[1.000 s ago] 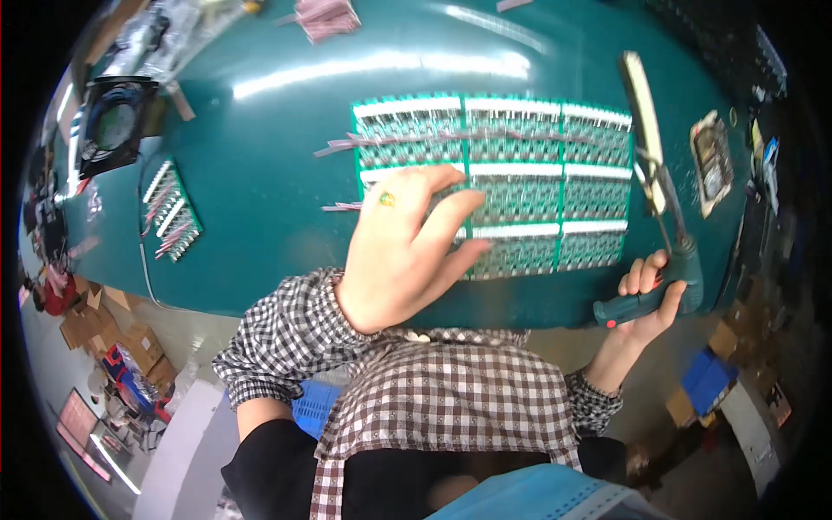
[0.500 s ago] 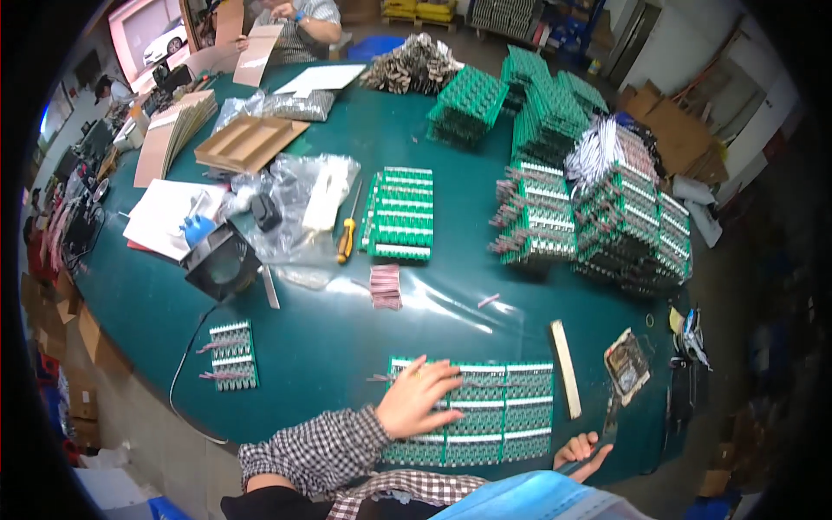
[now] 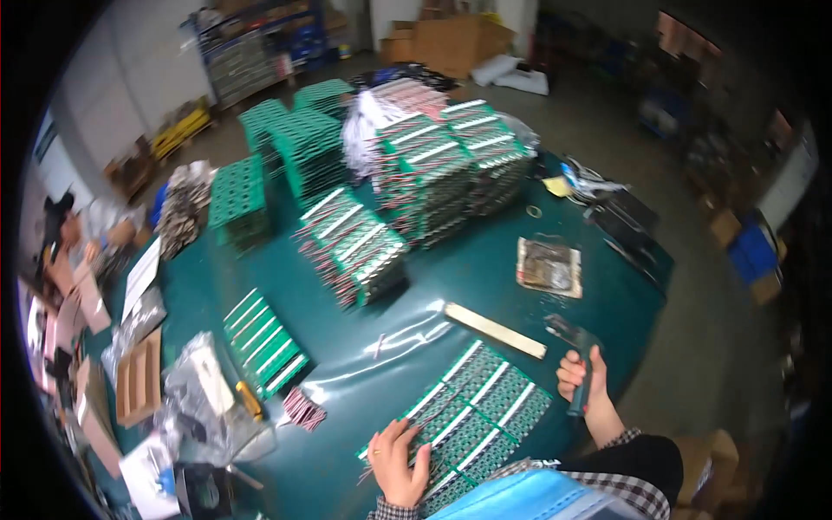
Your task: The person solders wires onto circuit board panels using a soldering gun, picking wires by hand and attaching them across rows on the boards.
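My left hand (image 3: 397, 462) lies flat on the near left end of a green panel of circuit boards (image 3: 472, 414) at the front edge of the dark green table (image 3: 416, 295). White strips run across the panel, and thin wires stick out of its left side. My right hand (image 3: 579, 375) is at the table's right edge, fingers wrapped around the dark handle of a hand tool (image 3: 577, 364) whose metal head points up and away. The tool is just right of the panel and does not touch it.
A long pale strip (image 3: 496, 330) lies just beyond the panel. Tall stacks of green boards with wires (image 3: 433, 165) fill the far table. A smaller board stack (image 3: 262, 341), plastic bags, a cardboard tray (image 3: 139, 378) and papers sit at left. A flat packet (image 3: 548, 266) lies at right.
The view has swung up and to the right, bringing in more of the far table and the floor. My left hand stays on the panel; my right hand still grips the tool.
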The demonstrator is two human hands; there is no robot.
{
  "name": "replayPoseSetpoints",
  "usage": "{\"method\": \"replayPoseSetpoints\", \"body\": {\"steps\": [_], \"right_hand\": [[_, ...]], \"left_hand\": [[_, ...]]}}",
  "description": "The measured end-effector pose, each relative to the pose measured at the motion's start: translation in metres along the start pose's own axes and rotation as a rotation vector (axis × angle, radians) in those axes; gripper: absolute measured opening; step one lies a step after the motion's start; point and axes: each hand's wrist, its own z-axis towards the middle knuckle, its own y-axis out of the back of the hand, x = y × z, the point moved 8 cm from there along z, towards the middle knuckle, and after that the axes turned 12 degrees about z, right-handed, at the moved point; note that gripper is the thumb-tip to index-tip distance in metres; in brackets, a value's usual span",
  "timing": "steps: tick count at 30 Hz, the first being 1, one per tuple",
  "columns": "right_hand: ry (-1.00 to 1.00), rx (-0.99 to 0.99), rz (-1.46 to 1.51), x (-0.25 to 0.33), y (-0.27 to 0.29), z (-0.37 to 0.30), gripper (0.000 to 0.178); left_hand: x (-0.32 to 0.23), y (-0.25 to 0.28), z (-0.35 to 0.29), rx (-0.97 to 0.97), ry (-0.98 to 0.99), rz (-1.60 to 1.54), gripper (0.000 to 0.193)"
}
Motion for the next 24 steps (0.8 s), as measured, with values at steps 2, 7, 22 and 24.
{"method": "replayPoseSetpoints", "body": {"steps": [2, 7, 22, 24], "right_hand": [[0.039, 0.015, -0.014, 0.006, 0.0, -0.008, 0.046], [0.054, -0.005, 0.006, 0.008, -0.001, -0.016, 0.046], [0.006, 0.008, 0.032, 0.0, -0.003, -0.015, 0.044], [-0.079, -0.019, 0.043, -0.008, 0.003, -0.011, 0.043]], "left_hand": [[-0.006, -0.007, 0.005, 0.041, -0.046, -0.016, 0.03], [-0.009, -0.009, 0.007, 0.061, -0.056, -0.01, 0.03], [-0.011, 0.005, 0.005, 0.027, -0.036, 0.0, 0.038], [-0.008, 0.005, 0.007, 0.036, -0.009, -0.023, 0.038]]}}
